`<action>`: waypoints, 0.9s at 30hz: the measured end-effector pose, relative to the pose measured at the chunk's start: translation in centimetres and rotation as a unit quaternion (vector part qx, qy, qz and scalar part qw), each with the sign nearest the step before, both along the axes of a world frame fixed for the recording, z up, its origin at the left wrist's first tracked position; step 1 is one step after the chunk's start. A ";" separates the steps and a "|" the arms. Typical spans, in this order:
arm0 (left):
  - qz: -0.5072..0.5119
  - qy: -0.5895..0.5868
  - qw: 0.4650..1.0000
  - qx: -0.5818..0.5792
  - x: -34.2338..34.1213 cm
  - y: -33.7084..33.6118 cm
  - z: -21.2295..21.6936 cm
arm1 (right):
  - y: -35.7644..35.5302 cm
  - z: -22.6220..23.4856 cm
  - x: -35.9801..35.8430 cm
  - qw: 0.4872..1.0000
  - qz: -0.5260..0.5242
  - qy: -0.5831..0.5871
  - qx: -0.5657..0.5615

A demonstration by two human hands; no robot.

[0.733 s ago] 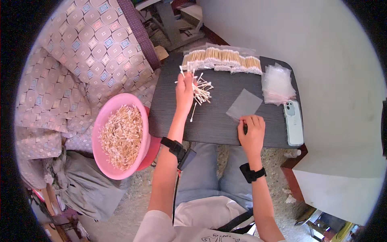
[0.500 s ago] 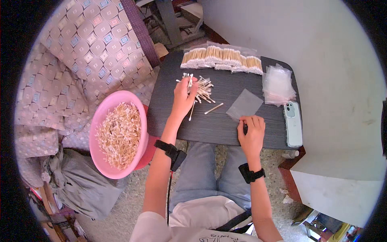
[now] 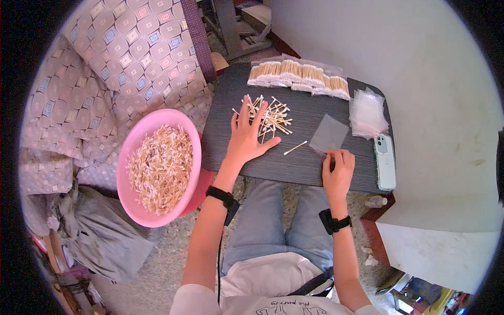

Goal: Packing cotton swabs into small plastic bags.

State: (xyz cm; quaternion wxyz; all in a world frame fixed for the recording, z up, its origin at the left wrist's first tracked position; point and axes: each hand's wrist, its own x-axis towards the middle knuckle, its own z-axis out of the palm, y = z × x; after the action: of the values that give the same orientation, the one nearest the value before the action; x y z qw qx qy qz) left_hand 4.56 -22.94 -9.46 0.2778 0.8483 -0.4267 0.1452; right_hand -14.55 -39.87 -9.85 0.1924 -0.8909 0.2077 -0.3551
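Since the earlier frame the left hand (image 3: pixel 247 137) has slid down off the heap of cotton swabs (image 3: pixel 269 116) toward the lower left, and one loose swab (image 3: pixel 295 148) now lies alone on the dark table (image 3: pixel 294 167), just right of that hand's thumb.

In the head view, the left hand lies flat at the middle of the frame, fingers spread wide, palm down on the table; its fingertips touch the lower left edge of the heap and it grips nothing. The right hand (image 3: pixel 338 169), right of centre, is curled with its fingertips pressed on the lower corner of a small clear bag (image 3: pixel 328 134); whether it pinches the bag or only pins it down cannot be told.

Along the upper edge of the table lies a row of packed swab bundles (image 3: pixel 299 77). A stack of clear bags (image 3: pixel 367 112) sits at the upper right, with a phone (image 3: pixel 384 161) just below it. At the left of the frame a pink bowl (image 3: pixel 137 137) holds many more swabs, beside a patterned cushion (image 3: pixel 115 68).
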 end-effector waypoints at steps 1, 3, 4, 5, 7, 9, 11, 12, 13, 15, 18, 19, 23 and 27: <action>0.006 -0.020 1.000 0.014 0.0 0.1 0.1 | 0.0 -0.1 0.0 1.000 -0.020 -0.006 -0.010; 0.007 -0.030 0.999 0.017 0.0 0.3 0.1 | -0.1 -0.1 0.1 0.999 -0.036 -0.015 -0.026; 0.006 -0.028 1.000 0.012 -0.1 0.2 0.1 | -0.1 -0.1 0.0 0.998 -0.052 -0.027 -0.035; 0.012 -0.019 1.000 -0.005 0.1 0.4 0.1 | 0.2 0.3 0.1 0.998 -0.051 -0.028 -0.038; 0.017 -0.012 0.999 -0.030 0.2 0.5 0.0 | 0.8 1.4 0.1 0.998 -0.023 -0.021 -0.060; 0.023 -0.022 0.998 -0.062 0.4 0.3 -0.2 | 2.2 4.1 1.2 0.998 0.059 0.009 -0.037; 0.045 -0.041 0.994 -0.093 0.3 0.1 -0.1 | 3.0 5.1 2.6 0.990 0.135 0.039 -0.013; 0.042 -0.044 0.994 -0.092 0.4 0.1 0.0 | 3.2 5.3 3.5 0.977 0.193 0.086 -0.025; 0.055 -0.028 0.996 -0.067 0.4 0.1 0.0 | 3.4 5.6 4.4 0.959 0.249 0.132 -0.037; 0.069 -0.014 0.997 -0.041 0.6 0.2 -0.3 | 3.8 6.3 6.7 0.947 0.254 0.188 -0.058; 0.048 0.025 0.998 -0.015 0.9 -0.1 -0.8 | 4.0 6.6 11.1 0.931 0.218 0.273 -0.108; 0.048 0.037 0.997 -0.044 1.1 -0.1 -0.9 | 3.9 6.5 12.3 0.927 0.178 0.302 -0.136; 0.065 0.038 0.991 -0.108 1.3 0.4 -1.3 | 3.7 4.5 15.3 0.906 0.155 0.364 -0.149; 0.068 0.028 0.992 -0.105 1.0 -0.3 -0.8 | 1.6 3.1 15.8 0.923 0.182 0.302 -0.156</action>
State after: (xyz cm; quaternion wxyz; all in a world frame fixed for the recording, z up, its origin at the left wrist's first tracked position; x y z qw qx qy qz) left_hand 5.51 -23.22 -10.27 0.3663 0.8453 -0.3426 0.1842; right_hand 1.24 -38.29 -6.79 0.0408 -0.9971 0.0324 -0.0562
